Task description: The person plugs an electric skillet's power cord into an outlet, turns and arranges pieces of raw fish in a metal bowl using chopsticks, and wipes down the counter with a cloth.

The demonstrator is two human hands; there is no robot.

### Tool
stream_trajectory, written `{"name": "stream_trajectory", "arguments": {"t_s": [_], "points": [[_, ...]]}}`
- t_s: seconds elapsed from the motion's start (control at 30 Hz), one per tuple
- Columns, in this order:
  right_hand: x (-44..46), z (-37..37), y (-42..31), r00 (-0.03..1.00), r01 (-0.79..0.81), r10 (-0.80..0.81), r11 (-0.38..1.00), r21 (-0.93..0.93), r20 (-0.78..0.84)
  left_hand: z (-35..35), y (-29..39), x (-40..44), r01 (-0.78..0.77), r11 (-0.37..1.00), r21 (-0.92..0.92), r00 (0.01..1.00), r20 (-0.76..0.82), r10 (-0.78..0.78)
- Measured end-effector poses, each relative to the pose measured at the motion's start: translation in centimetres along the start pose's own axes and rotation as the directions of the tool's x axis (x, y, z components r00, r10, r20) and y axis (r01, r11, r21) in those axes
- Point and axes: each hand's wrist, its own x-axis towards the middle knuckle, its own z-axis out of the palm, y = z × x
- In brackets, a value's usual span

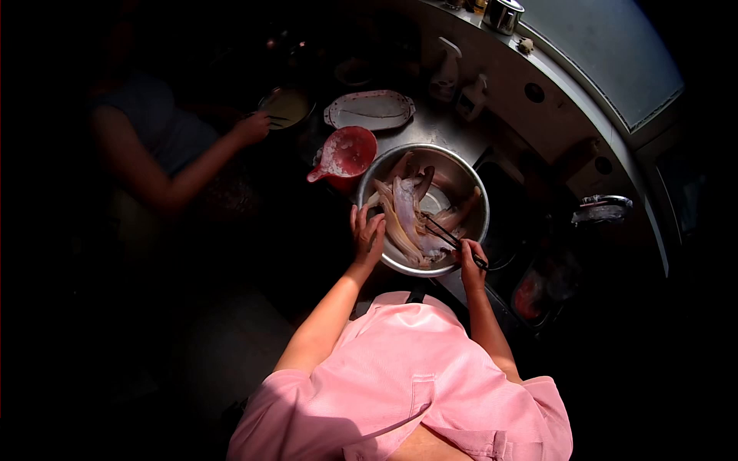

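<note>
A wide metal basin [483, 219] sits in front of me with long, pale, wet-looking pieces of fish [405, 201] in it. My left hand [367, 234] is at the basin's near left rim, its thumb and fingers holding the edge. In my right hand [472, 257], at the right near side of the rim, is a pair of dark chopsticks [441, 229]. Their tips reach down among the fish pieces. Part of the basin's bare bottom shows between the pieces.
A red scoop-like bowl [350, 151] with white residue stands left of the basin. Behind it lies a white oblong dish [370, 111]. At the left, a co-worker's hand [251, 129] holds chopsticks over a pan [286, 107]. Bottles [471, 98] stand by the wall, and a metal pot [503, 15] on the ledge.
</note>
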Motion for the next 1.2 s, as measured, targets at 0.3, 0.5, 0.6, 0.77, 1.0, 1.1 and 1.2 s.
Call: {"name": "stream_trajectory", "arguments": {"t_s": [0.3,0.5,0.6,0.77,1.0,1.1,1.2], "points": [[-0.03,0.01,-0.05,1.000,-0.014,0.014,1.000,0.006,0.000,-0.15,0.13,0.10,-0.006,1.000,0.003,1.000,-0.003,0.006],[-0.02,-0.07,0.11,1.000,-0.012,0.012,1.000,-0.007,0.001,-0.14,0.09,0.10,-0.004,1.000,0.005,1.000,0.003,0.004],[-0.05,-0.04,0.11,1.000,-0.006,0.006,1.000,-0.005,-0.002,-0.17,0.11,0.09,-0.001,1.000,0.003,1.000,0.006,0.001],[-0.01,-0.02,0.20,1.000,-0.001,0.001,1.000,0.001,-0.004,-0.22,0.27,0.06,0.008,1.000,-0.005,1.000,0.002,-0.008],[-0.05,0.04,-0.05,1.000,-0.004,0.004,1.000,-0.010,-0.011,-0.33,0.34,0.15,0.002,1.000,0.011,1.000,0.007,-0.002],[0.01,0.01,0.09,1.000,0.004,-0.004,1.000,-0.014,-0.012,-0.43,0.44,0.19,0.007,1.000,0.009,1.000,0.013,-0.007],[-0.12,0.16,-0.23,1.000,0.008,-0.009,1.000,-0.003,-0.013,-0.46,0.42,0.19,0.010,1.000,0.009,1.000,0.021,-0.011]]}}
